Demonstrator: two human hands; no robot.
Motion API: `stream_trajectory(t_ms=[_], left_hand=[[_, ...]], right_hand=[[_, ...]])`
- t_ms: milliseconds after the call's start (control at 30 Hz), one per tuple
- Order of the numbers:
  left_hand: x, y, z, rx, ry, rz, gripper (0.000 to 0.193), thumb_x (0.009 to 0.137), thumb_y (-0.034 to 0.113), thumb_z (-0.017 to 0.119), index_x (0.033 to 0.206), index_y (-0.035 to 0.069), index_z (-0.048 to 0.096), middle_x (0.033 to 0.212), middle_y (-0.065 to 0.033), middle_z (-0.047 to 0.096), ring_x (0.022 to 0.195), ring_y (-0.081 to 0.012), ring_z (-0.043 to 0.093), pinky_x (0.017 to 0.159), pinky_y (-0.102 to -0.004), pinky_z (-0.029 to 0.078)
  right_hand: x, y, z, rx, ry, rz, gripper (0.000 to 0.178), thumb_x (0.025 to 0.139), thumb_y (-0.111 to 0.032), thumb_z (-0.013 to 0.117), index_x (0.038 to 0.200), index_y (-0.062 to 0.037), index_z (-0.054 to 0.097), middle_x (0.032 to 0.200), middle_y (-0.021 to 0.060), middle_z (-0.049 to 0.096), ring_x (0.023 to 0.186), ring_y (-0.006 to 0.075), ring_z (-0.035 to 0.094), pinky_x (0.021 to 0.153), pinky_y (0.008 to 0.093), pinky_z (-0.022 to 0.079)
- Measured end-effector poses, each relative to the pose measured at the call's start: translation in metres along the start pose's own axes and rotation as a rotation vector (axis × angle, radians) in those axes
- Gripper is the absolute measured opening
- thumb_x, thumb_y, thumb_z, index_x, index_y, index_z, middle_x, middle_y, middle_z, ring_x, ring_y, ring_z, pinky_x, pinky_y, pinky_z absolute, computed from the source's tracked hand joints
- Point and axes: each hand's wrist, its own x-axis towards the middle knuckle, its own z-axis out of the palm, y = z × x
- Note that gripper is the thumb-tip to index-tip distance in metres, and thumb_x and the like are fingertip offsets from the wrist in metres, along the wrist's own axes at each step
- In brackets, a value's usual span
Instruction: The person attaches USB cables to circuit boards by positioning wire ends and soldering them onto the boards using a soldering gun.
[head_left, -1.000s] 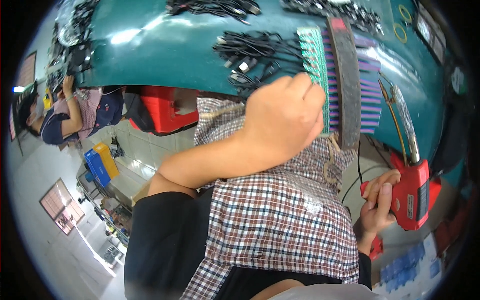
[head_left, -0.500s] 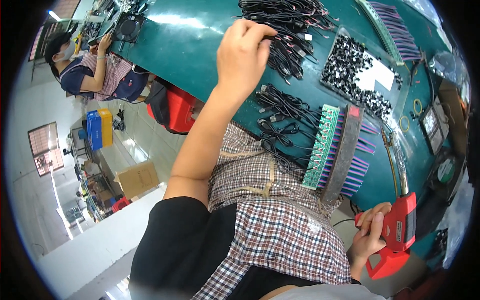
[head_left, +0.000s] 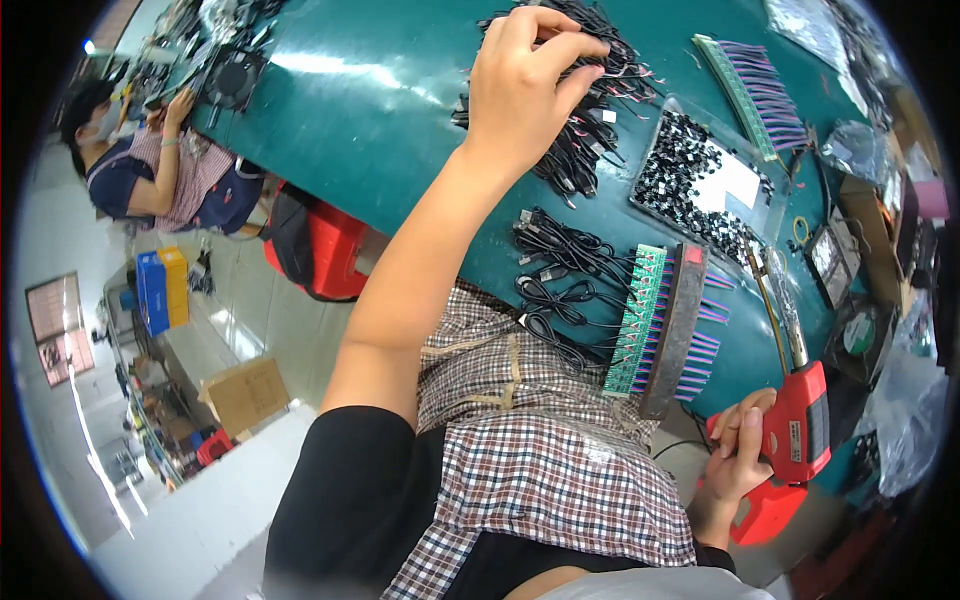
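My left hand (head_left: 522, 88) is over a pile of black cables (head_left: 575, 165) at the far side of the bench, thumb and fingers bent and apart. Nothing shows between them. At the lower right, my right hand (head_left: 733, 462) is closed round the handle of a red soldering gun (head_left: 797, 425). Its metal tube and thin feed pipe (head_left: 772, 300) point away over the bench. Between my hands lies a strip of green circuit boards (head_left: 636, 320) with black USB cables (head_left: 560, 300) on its left side. Striped ribbon wires (head_left: 708, 335) come out on its right, under a dark metal bar (head_left: 672, 335).
Beyond the board strip stands a clear tray (head_left: 690, 180) of small black connectors with a white card. Farther right lie another wired board strip (head_left: 742, 95), rubber bands, a plastic bag (head_left: 905, 410) and a cardboard box. A masked co-worker (head_left: 140, 165) sits at left near a red stool (head_left: 320, 245).
My left hand has moved farther away and slightly right over the cable pile, with its fingers more spread. The view has shifted a little. My right hand still grips the soldering gun.
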Motion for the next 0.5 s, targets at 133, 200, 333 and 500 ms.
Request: stream_trajectory(t_ms=[133,200,333,500], left_hand=[[0.014,0.013,0.014,-0.579,0.156,-0.337,0.009,0.083,0.002,0.073,0.092,0.003,0.073,0.089,-0.0071,0.070,0.085,-0.0202,0.067,0.077,-0.0297,0.053],[0.034,0.028,-0.013,-0.743,0.064,-0.872,0.009,0.090,0.005,0.068,0.098,0.001,0.072,0.090,-0.0047,0.070,0.086,-0.0137,0.066,0.078,-0.0258,0.053],[0.055,0.019,-0.027,-1.036,0.215,-0.992,0.019,0.101,0.015,0.057,0.107,0.000,0.067,0.085,-0.0021,0.065,0.077,-0.0081,0.062,0.070,-0.0200,0.050],[0.046,0.048,-0.042,-0.694,-0.236,-0.402,0.015,0.080,0.011,0.075,0.095,0.009,0.073,0.089,-0.0067,0.061,0.072,-0.0231,0.060,0.063,-0.0345,0.049]], right_hand=[[-0.022,-0.003,0.003,-0.028,0.136,-0.078,0.007,0.095,-0.005,0.053,0.092,0.0017,0.052,0.075,0.0044,0.047,0.043,0.0041,0.031,0.046,0.0222,0.036],[-0.036,-0.006,0.017,-0.042,0.243,-0.076,0.007,0.095,-0.005,0.052,0.093,0.0015,0.052,0.075,0.0043,0.047,0.044,0.0041,0.032,0.046,0.0223,0.037],[-0.062,-0.009,0.040,-0.058,0.361,-0.107,0.006,0.095,-0.004,0.052,0.096,0.0017,0.053,0.075,0.0038,0.048,0.045,0.0040,0.033,0.047,0.0224,0.037],[-0.081,-0.010,0.042,-0.214,0.449,-0.153,0.011,0.094,-0.003,0.052,0.102,0.0047,0.055,0.070,0.0022,0.047,0.047,0.0046,0.033,0.049,0.0230,0.038]])
